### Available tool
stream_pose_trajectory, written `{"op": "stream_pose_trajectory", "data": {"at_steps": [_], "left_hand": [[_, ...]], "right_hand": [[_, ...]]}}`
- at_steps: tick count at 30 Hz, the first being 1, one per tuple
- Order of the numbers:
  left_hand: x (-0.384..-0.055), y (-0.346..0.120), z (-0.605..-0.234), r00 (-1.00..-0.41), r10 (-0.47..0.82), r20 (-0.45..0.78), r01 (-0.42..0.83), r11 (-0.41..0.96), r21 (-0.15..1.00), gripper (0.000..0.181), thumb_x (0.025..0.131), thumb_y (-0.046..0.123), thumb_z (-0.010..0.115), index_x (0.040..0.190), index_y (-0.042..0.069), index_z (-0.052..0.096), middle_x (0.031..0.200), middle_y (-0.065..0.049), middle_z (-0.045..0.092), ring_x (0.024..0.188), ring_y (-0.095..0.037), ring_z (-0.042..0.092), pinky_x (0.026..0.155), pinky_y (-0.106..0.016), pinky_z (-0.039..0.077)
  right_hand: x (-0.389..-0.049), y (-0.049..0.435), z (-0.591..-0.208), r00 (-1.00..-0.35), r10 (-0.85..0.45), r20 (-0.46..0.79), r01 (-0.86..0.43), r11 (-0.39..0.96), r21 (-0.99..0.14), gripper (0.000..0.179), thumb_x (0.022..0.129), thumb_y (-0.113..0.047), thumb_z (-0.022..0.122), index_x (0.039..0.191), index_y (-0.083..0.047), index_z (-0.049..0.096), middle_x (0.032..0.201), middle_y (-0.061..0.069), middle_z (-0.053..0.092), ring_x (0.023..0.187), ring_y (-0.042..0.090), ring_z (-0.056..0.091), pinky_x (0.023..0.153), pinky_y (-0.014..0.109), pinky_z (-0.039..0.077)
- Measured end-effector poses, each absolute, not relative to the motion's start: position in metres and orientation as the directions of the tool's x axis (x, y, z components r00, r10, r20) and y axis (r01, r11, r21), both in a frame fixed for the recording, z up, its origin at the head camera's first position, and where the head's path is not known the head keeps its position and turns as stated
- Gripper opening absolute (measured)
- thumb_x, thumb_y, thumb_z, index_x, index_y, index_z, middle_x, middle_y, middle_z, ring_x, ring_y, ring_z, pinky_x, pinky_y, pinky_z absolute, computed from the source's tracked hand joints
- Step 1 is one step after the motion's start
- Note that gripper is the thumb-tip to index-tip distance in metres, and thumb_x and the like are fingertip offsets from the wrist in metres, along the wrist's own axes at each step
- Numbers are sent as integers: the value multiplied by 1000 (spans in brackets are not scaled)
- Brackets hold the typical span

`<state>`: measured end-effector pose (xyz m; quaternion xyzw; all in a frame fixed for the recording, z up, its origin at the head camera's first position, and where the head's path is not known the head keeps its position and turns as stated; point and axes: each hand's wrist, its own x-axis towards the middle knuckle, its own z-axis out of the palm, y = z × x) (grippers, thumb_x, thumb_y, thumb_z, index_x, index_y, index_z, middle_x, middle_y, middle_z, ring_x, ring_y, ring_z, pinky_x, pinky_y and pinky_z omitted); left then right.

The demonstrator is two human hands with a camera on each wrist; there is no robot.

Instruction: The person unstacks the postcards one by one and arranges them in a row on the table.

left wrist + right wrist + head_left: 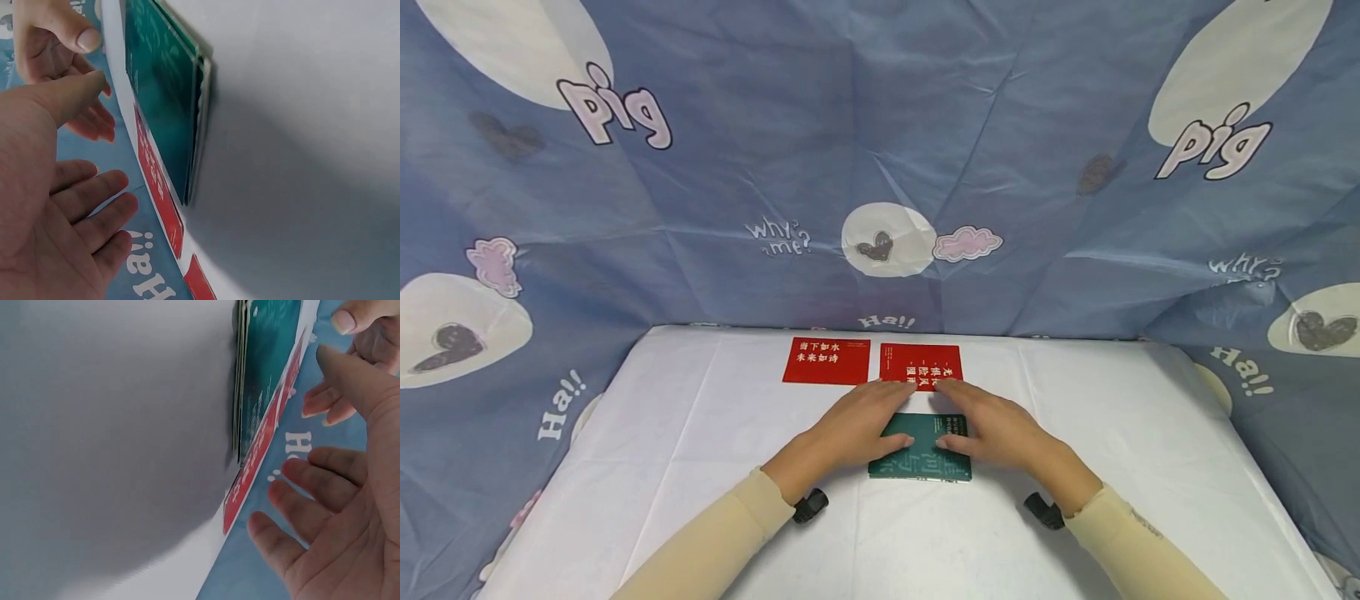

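Observation:
A small stack of flat teal cards or thin booklets (pixel 919 467) with pale lettering lies on the white table. Its layered edges show in the left wrist view and the right wrist view. My left hand (pixel 859 423) hovers over the stack's left side, fingers loosely extended and palm facing down. Mirroring it on the right, my right hand (pixel 1002 427) is held above the stack's other side with its thumb pointing inward. Both wrist views show space between the hands and the stack, and neither palm holds anything.
Behind the stack lie two red cards with pale writing, a left one (pixel 827 362) and a right one (pixel 921 357) partly covered by my fingertips. A blue printed cloth (pixel 805 292) rises behind the white-covered table (pixel 925 542) and along its sides.

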<state>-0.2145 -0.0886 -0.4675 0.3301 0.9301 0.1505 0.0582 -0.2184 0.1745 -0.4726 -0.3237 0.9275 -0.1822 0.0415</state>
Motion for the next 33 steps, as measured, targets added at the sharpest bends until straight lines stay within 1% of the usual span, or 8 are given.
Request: {"op": "stream_pose_trajectory", "data": {"at_steps": [7, 14, 20, 25, 28, 33], "left_hand": [[-203, -94, -473, -771, 637, 2, 601, 725, 338, 85, 92, 47, 79, 159, 9, 44, 156, -5, 52, 143, -26, 48, 121, -46, 36], [-194, -99, -480, -779, 627, -6, 583, 728, 360, 94, 84, 51, 85, 158, 9, 45, 155, -5, 52, 144, -26, 47, 121, -45, 36], [-190, -104, -488, -778, 627, -28, 577, 731, 363, 104, 79, 55, 89, 160, 10, 42, 158, -4, 48, 146, -25, 42, 122, -45, 34], [-189, -107, -492, -786, 618, -28, 568, 738, 365, 102, 80, 53, 89, 161, 12, 42, 157, -2, 49, 145, -24, 43, 122, -44, 34], [-188, -108, -492, -793, 609, -24, 559, 742, 371, 99, 81, 51, 89, 160, 12, 43, 156, -2, 51, 143, -24, 44, 121, -44, 36], [-187, -109, -492, -801, 599, -15, 550, 745, 377, 96, 81, 49, 89, 158, 12, 46, 154, -2, 53, 141, -23, 47, 119, -44, 39]], "right_hand": [[-209, 180, -478, -780, -624, 40, -594, 720, -359, 90, 86, -53, 84, 155, -6, 50, 155, 10, 53, 143, 29, 50, 112, 50, 47], [-202, 185, -484, -762, -647, 27, -609, 702, -369, 92, 85, -56, 83, 155, -6, 49, 156, 11, 52, 143, 30, 49, 113, 49, 46], [-196, 187, -487, -760, -650, 24, -609, 698, -377, 99, 79, -55, 88, 154, -4, 49, 154, 12, 53, 143, 30, 50, 114, 48, 45], [-194, 188, -490, -750, -660, 47, -627, 686, -370, 98, 77, -49, 91, 153, -2, 50, 153, 14, 54, 141, 31, 51, 113, 49, 46], [-194, 187, -491, -745, -665, 52, -634, 681, -367, 95, 79, -47, 91, 152, -3, 51, 152, 13, 55, 140, 30, 52, 112, 48, 47], [-194, 186, -493, -734, -676, 72, -652, 671, -353, 90, 81, -47, 89, 151, -3, 52, 151, 13, 56, 140, 30, 53, 110, 49, 48]]}}
